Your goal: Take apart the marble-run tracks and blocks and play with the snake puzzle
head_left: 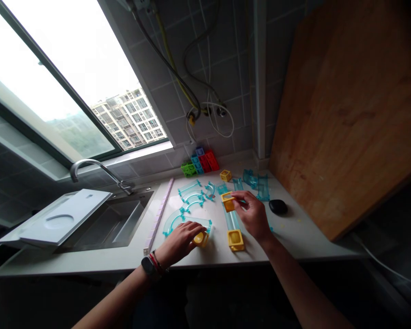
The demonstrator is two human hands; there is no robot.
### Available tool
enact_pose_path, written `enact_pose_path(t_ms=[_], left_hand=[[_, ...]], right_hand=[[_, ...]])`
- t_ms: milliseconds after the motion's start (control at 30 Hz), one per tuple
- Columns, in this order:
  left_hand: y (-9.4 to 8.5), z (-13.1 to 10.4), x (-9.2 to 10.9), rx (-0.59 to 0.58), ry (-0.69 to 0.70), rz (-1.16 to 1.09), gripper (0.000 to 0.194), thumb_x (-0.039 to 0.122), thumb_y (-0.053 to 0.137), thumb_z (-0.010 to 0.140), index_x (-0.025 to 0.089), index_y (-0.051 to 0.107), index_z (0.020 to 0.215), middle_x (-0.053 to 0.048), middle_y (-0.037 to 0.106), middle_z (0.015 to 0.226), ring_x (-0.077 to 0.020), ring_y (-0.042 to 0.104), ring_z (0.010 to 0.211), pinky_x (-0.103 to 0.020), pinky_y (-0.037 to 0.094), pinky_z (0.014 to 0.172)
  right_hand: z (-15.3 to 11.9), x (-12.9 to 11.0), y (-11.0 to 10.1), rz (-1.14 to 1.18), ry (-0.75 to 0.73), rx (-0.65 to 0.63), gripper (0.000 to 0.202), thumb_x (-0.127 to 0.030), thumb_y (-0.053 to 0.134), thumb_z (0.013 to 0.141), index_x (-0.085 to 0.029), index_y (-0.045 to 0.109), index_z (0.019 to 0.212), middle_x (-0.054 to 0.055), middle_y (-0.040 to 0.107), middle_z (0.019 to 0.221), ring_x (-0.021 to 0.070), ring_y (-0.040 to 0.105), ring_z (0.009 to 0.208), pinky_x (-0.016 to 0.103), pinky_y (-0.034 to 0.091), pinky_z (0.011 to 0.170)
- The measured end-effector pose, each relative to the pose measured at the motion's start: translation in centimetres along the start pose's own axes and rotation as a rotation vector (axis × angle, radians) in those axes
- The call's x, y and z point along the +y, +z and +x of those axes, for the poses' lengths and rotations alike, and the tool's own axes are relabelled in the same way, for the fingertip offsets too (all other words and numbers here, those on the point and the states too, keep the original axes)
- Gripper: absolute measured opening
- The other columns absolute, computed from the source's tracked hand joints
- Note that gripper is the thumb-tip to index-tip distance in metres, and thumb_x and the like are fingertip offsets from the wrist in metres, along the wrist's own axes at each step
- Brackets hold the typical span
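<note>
My left hand, with a dark watch on its wrist, is closed around a yellow cube block near the counter's front edge. A pinch of thumb and fingers on my right hand grips another hollow yellow cube block. Below that block, a clear blue straight track piece runs toward a third yellow cube block. Curved clear blue track pieces lie beyond my left hand. Whether the block in my right hand touches the track is hard to tell.
Green blocks and red blocks stand by the wall. More blue track pieces and a black rounded object lie at right. A long pale pink strip separates the tracks from the sink. A wooden board leans at right.
</note>
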State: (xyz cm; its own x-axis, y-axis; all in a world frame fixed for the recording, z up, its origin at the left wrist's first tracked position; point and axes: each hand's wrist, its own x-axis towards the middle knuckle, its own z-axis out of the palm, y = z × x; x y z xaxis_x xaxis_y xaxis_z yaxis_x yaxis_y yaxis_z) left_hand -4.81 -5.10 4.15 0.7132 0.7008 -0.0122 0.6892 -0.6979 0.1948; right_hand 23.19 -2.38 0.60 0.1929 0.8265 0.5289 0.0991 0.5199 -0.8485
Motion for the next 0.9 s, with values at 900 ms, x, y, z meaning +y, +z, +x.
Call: enact_pose_path(t_ms=[900], left_hand=[[-5.8,6.5,4.1,0.105,0.004,-0.282,0.042,0.023,0.06,0.1,0.025,0.063,0.142,-0.01,0.078,0.122,-0.022,0.076,0.102,-0.032,0.06,0.088]], right_hand=[[-4.0,-4.5,-1.0,0.129,-0.024,-0.323,0.031,-0.018,0.068,0.094,-0.029,0.07,0.122,0.009,0.064,0.135,0.028,0.063,0.13,0.047,0.053,0.113]])
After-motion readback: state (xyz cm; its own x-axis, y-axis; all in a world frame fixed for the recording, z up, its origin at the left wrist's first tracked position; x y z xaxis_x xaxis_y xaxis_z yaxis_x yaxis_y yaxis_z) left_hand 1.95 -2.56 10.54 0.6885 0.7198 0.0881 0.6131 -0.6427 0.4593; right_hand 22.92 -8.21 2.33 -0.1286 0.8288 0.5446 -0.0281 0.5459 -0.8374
